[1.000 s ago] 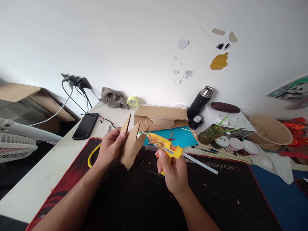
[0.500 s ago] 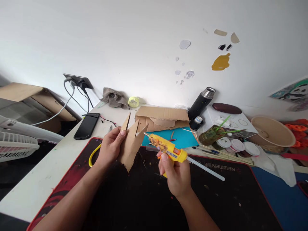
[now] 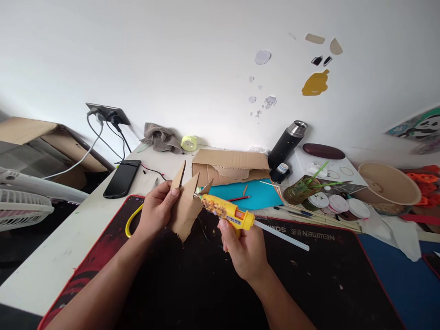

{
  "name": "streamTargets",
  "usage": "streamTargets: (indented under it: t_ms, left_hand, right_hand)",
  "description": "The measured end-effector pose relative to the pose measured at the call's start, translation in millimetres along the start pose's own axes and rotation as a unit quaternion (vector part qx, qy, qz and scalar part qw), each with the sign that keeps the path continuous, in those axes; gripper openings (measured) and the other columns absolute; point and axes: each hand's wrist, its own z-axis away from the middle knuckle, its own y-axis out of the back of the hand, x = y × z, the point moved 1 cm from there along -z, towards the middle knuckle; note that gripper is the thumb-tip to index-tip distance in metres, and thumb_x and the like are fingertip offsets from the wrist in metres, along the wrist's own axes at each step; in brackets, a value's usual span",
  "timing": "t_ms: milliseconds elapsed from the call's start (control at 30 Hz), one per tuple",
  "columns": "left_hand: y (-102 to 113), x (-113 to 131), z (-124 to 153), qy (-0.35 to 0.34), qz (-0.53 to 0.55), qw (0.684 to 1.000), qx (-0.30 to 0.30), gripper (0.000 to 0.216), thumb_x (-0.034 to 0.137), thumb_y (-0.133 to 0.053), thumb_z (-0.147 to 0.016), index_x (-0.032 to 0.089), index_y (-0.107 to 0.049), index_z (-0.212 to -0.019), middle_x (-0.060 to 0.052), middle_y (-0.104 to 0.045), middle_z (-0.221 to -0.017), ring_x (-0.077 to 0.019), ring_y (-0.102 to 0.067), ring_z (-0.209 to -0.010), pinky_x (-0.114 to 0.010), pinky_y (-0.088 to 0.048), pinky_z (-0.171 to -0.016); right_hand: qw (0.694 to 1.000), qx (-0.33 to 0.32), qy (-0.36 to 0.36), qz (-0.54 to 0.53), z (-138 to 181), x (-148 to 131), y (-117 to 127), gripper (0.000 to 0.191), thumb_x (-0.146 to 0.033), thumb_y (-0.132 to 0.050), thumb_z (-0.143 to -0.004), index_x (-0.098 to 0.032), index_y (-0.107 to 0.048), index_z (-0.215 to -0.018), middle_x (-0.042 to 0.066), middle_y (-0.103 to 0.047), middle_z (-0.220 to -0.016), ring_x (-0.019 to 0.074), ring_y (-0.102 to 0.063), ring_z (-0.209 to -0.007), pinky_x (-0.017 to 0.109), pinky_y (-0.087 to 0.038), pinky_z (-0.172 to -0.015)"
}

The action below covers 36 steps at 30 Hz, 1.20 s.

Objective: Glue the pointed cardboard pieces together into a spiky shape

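Compared with half a second earlier, the yellow glue gun (image 3: 223, 211) has moved leftward, so that its nozzle now stands at the notched edge of the cardboard piece (image 3: 185, 213), where a gap previously separated the two; the left hand and the cardboard keep nearly the same position. The left hand (image 3: 158, 208) is closed on the left side of the cardboard piece, thumb flat on the near face and the other fingers mostly hidden behind. The piece is held tilted above the dark mouse pad (image 3: 206, 288), between the two hands, its pointed prongs directed upward and away from the wearer and its ragged tip downward. The right hand (image 3: 245, 247) is wrapped around the grip of the glue gun, thumb along its near side, well apart from the left hand; a translucent glue stick (image 3: 282, 236) projects from the rear of the gun. Whether the nozzle touches the cardboard cannot be told at this scale. Beyond the hands, on the white counter (image 3: 37, 266), a folded cardboard box (image 3: 233, 159) lies behind a blue sheet (image 3: 264, 197). A yellow loop (image 3: 129, 222) lies beside the left wrist, partly hidden by it.
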Motion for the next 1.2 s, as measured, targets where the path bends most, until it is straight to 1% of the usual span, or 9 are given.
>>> streamTargets:
  t_ms: [167, 300, 600, 767, 833, 933, 1067, 1133, 1200]
  left_hand:
    - [3, -7, -1, 0.012, 0.016, 1.000, -0.011, 0.055, 0.074, -0.077, -0.079, 0.018, -0.071, -0.078, -0.002, -0.062, -0.072, -0.0152, -0.050, -0.064, -0.023, -0.044, -0.057]
    - [4, -12, -2, 0.049, 0.053, 0.997, -0.026, 0.054, 0.072, -0.080, -0.078, 0.018, -0.071, -0.079, -0.002, -0.064, -0.072, -0.0143, -0.052, -0.062, -0.022, -0.044, -0.056]
    - [9, -9, -5, 0.120, 0.104, 0.983, -0.094, 0.051, 0.069, -0.082, -0.078, 0.019, -0.072, -0.083, -0.004, -0.070, -0.072, -0.0178, -0.061, -0.063, -0.024, -0.050, -0.056]
    - [11, -11, -6, 0.134, 0.103, 0.977, -0.130, 0.048, 0.065, -0.083, -0.079, 0.019, -0.073, -0.082, -0.003, -0.072, -0.074, -0.0154, -0.060, -0.060, -0.023, -0.047, -0.054]
    - [9, -9, -6, 0.161, 0.111, 0.969, -0.150, 0.050, 0.067, -0.085, -0.077, 0.018, -0.073, -0.081, -0.004, -0.072, -0.073, -0.0151, -0.059, -0.059, -0.023, -0.046, -0.053]
    - [4, -4, -5, 0.225, 0.147, 0.949, -0.165, 0.055, 0.070, -0.088, -0.069, 0.018, -0.074, -0.078, -0.003, -0.071, -0.069, -0.0147, -0.059, -0.055, -0.023, -0.046, -0.050]
    - [-1, -4, -1, 0.304, 0.200, 0.919, -0.152, 0.055, 0.067, -0.095, -0.061, 0.019, -0.076, -0.079, -0.003, -0.072, -0.069, -0.0157, -0.063, -0.057, -0.024, -0.051, -0.051]
    - [-3, -8, 1, 0.329, 0.233, 0.902, -0.152, 0.054, 0.065, -0.095, -0.063, 0.018, -0.078, -0.083, -0.006, -0.075, -0.072, -0.0174, -0.067, -0.059, -0.026, -0.055, -0.054]
    - [-5, -12, 4, 0.324, 0.259, 0.894, -0.172, 0.055, 0.068, -0.091, -0.069, 0.016, -0.079, -0.083, -0.008, -0.074, -0.070, -0.0184, -0.067, -0.055, -0.028, -0.055, -0.051]
  right_hand:
    - [1.000, 0.000, -0.009, -0.004, 1, 0, 0, 0.043, -0.058, -0.061, -0.101, -0.022, -0.074, -0.081, 0.000, -0.052, -0.047, 0.0190, -0.057, -0.049, 0.029, -0.045, -0.045]
    - [1.000, -0.002, -0.025, -0.005, 2, -5, 0, 0.042, -0.059, -0.065, -0.099, -0.023, -0.072, -0.078, 0.000, -0.053, -0.048, 0.0186, -0.058, -0.049, 0.028, -0.045, -0.045]
    - [1.000, -0.004, -0.013, 0.027, 2, -11, 0, 0.042, -0.058, -0.063, -0.100, -0.023, -0.072, -0.080, 0.000, -0.053, -0.048, 0.0194, -0.058, -0.050, 0.028, -0.045, -0.044]
    - [0.999, 0.000, -0.014, 0.031, -4, -14, 8, 0.046, -0.057, -0.060, -0.102, -0.023, -0.066, -0.073, -0.001, -0.053, -0.048, 0.0165, -0.053, -0.046, 0.028, -0.042, -0.045]
    - [0.999, -0.001, -0.024, 0.022, -7, -14, 12, 0.047, -0.056, -0.057, -0.104, -0.021, -0.064, -0.073, -0.001, -0.053, -0.048, 0.0150, -0.052, -0.045, 0.028, -0.042, -0.047]
    - [0.998, 0.003, -0.048, -0.033, -10, -13, 20, 0.047, -0.056, -0.057, -0.105, -0.019, -0.065, -0.077, -0.002, -0.053, -0.049, 0.0135, -0.053, -0.045, 0.027, -0.044, -0.050]
    - [0.995, 0.018, -0.055, -0.081, -10, -12, 31, 0.043, -0.056, -0.059, -0.104, -0.018, -0.067, -0.086, -0.004, -0.053, -0.050, 0.0129, -0.051, -0.046, 0.027, -0.044, -0.052]
    - [0.996, 0.004, -0.059, -0.064, -7, -12, 34, 0.044, -0.056, -0.060, -0.103, -0.018, -0.065, -0.082, -0.003, -0.053, -0.050, 0.0133, -0.052, -0.047, 0.028, -0.045, -0.053]
    - [0.997, 0.013, -0.066, -0.041, -4, -12, 36, 0.047, -0.055, -0.060, -0.104, -0.019, -0.062, -0.075, -0.002, -0.053, -0.051, 0.0137, -0.052, -0.048, 0.029, -0.046, -0.055]
